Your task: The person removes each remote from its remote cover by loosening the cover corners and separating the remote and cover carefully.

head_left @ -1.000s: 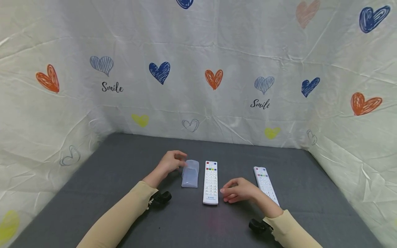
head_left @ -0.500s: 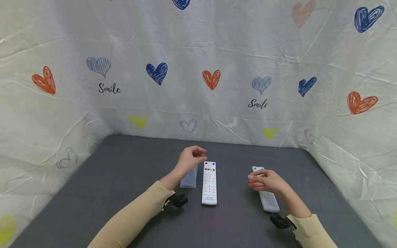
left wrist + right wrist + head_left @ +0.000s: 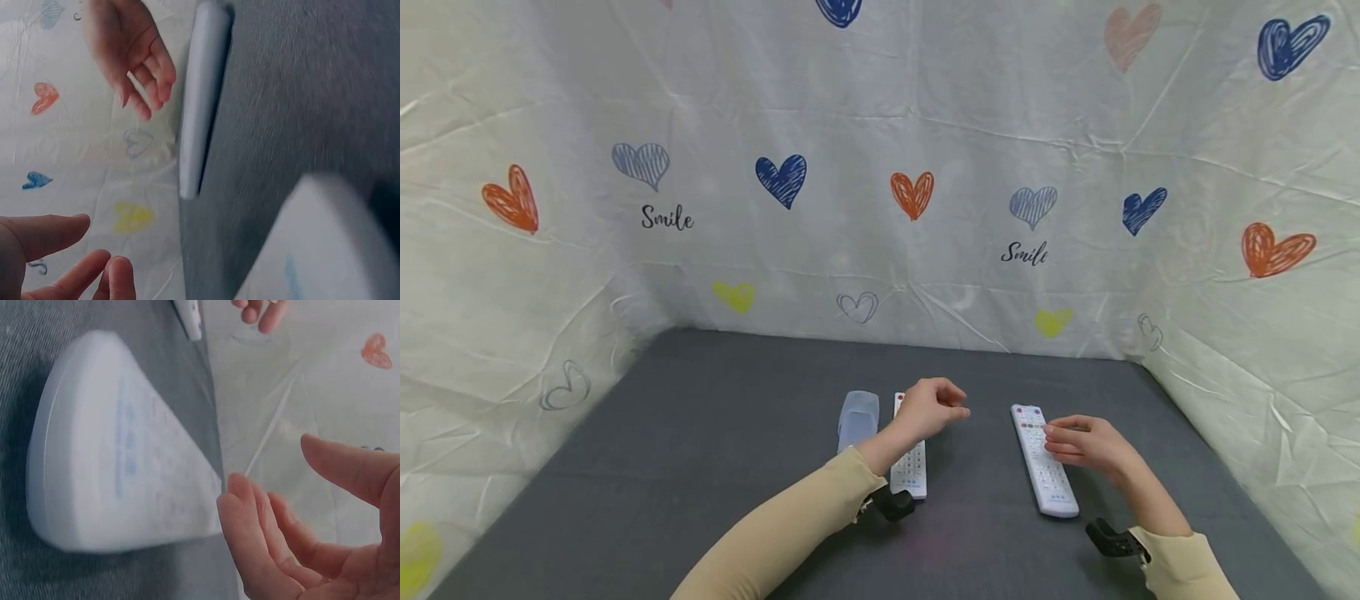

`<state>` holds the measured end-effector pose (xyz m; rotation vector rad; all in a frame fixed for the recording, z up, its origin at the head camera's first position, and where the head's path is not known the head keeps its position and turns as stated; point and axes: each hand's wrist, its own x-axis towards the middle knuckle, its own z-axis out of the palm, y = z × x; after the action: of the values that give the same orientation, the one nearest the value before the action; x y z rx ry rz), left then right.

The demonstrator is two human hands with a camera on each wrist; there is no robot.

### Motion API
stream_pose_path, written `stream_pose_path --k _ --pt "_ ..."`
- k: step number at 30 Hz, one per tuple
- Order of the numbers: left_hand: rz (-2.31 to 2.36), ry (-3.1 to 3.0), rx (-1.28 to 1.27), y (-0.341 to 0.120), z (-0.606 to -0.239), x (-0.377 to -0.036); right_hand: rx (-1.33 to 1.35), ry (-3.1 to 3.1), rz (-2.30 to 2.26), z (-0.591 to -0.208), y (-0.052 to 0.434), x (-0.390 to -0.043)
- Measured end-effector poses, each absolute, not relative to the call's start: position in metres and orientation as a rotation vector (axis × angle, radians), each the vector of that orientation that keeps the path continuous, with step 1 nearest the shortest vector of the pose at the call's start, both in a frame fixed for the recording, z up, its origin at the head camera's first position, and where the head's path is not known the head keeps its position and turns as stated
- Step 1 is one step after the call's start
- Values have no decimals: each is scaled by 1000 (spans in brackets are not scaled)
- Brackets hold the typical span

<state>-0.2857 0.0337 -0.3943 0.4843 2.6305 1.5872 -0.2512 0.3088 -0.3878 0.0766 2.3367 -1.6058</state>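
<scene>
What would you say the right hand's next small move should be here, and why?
Probably to curl its fingers round the right remote and lift it. The right hand hovers over the remote's upper half with loosely bent fingers, gripping nothing, as the right wrist view confirms. The left hand is above the middle remote, also holding nothing, with the clear cover lying beside it.

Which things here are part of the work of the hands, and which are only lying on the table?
In hand:
- right remote, under the right hand
- left hand, raised between the two remotes, holding nothing

Lying about:
- middle remote
- clear silicone cover
- grey table
</scene>
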Motion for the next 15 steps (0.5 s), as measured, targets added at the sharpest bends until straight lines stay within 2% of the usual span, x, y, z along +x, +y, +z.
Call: stream_pose_path --k 15 --pt "1613 2451 377 101 -417 -265 211 2393 -1530 -403 325 -254"
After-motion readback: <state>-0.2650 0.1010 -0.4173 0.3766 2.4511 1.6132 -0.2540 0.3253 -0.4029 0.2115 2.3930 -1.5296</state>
